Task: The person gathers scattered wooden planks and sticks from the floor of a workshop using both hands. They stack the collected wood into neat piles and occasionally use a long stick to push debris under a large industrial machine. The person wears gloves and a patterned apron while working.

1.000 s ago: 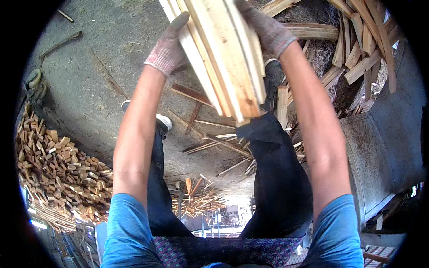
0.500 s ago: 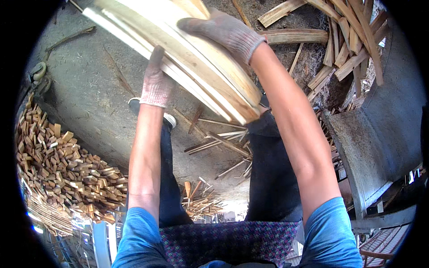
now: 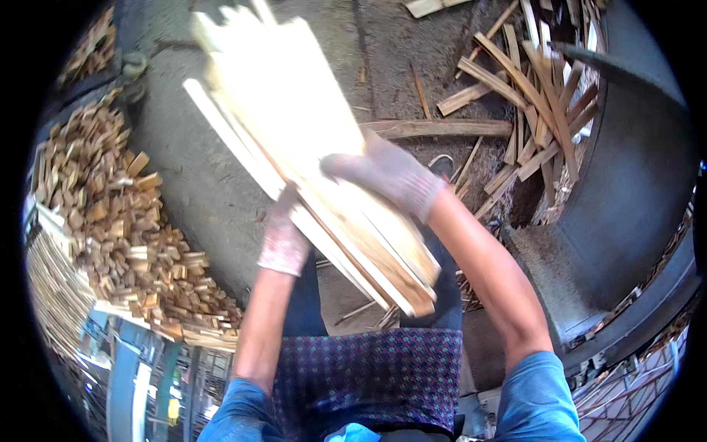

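Observation:
A bundle of long pale wooden slats point(image 3: 309, 140) slants across the middle in front of my body, its far end washed out by bright light. My left hand point(image 3: 286, 232), in a worn knitted glove, is closed around the bundle's left side, thumb up against the outer slats. Gloved as well, my right hand point(image 3: 387, 173) grips the right side, with its thumb lying over the top. The near ends of the slats hang just above my patterned apron point(image 3: 368, 376). The fingers beneath the bundle are hidden.
To the left rises a large stack of short cut wood pieces point(image 3: 129, 236). Loose curved wood strips point(image 3: 537, 103) lie heaped at the far right, beside a dark curved metal sheet point(image 3: 618, 169). A long timber piece point(image 3: 442, 129) rests on the dirt floor point(image 3: 213, 177).
Both hands have brought the bundle nearer to my body, and it now points more steeply away from me. My view has shifted, showing more of the stack at left.

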A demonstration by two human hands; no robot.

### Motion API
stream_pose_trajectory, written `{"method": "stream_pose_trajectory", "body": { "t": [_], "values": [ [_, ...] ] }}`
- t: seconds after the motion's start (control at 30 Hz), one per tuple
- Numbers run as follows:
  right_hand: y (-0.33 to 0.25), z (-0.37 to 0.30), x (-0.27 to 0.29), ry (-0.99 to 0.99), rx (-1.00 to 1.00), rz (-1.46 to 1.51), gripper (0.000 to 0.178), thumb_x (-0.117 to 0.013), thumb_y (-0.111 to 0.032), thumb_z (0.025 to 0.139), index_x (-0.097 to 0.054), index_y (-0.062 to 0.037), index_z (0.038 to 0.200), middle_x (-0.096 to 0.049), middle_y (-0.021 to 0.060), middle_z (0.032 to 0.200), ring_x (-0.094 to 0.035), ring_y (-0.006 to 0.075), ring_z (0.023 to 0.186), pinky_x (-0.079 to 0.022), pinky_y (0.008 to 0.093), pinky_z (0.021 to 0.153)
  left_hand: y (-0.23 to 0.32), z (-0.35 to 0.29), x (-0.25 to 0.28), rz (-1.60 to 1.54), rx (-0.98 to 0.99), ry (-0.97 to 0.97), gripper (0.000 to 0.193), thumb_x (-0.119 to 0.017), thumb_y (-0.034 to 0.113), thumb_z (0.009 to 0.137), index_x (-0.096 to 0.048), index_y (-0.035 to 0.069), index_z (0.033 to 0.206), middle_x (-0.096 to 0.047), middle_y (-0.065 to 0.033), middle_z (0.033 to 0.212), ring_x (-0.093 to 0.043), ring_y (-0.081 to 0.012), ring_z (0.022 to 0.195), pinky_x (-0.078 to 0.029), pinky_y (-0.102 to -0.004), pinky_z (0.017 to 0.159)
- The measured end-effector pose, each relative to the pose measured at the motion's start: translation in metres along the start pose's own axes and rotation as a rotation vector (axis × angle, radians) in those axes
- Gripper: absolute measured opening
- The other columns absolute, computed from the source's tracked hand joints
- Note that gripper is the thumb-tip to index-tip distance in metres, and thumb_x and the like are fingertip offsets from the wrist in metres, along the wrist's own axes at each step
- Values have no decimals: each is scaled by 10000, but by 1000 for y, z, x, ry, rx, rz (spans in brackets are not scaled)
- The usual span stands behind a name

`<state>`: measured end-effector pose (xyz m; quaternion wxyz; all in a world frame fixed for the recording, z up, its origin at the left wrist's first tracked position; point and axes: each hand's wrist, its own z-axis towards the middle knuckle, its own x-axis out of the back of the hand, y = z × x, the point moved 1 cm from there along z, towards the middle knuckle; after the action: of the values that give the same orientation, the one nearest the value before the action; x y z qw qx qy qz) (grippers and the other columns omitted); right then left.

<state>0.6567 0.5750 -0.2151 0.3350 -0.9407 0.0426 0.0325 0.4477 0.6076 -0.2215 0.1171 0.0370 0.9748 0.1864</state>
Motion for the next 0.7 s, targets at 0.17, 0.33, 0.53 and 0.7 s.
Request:
{"method": "stream_pose_trajectory", "body": {
  "t": [0.17,0.33,0.53,0.7],
  "values": [
    [34,-79,-16,-28,-439,98,740,-614,-586,847,-647,72,1183,-722,218,1034,-700,258,935,-513,345,911,-48,-73,-5,-154,345,-12,792,-692,393,925,-368,-80,1471,-528,-210,1383,-545,-285,1277,-452,-360,1107],
    [72,-77,-7,-116,-659,482,708,-542,-599,974,-654,53,1226,-726,192,1082,-728,255,939,-570,336,877,-64,-51,-5,-186,517,-109,691,-646,343,982,-382,-30,1501,-507,-152,1474,-517,-229,1325,-363,-294,1161],
    [142,61,5,-23,-519,744,800,-631,-634,908,-548,9,1376,-676,214,1213,-712,238,1016,-618,347,844,-59,95,1,-246,300,-147,622,-602,396,992,-461,15,1462,-598,-172,1356,-604,-268,1200,-471,-364,1064],
    [150,63,-8,-111,-547,1025,753,-678,-559,909,-548,7,1388,-679,196,1250,-708,289,1056,-601,383,902,-66,104,17,-244,320,-93,807,-755,500,847,-492,-2,1422,-618,-196,1314,-635,-289,1150,-511,-418,1004]
  ]
}}
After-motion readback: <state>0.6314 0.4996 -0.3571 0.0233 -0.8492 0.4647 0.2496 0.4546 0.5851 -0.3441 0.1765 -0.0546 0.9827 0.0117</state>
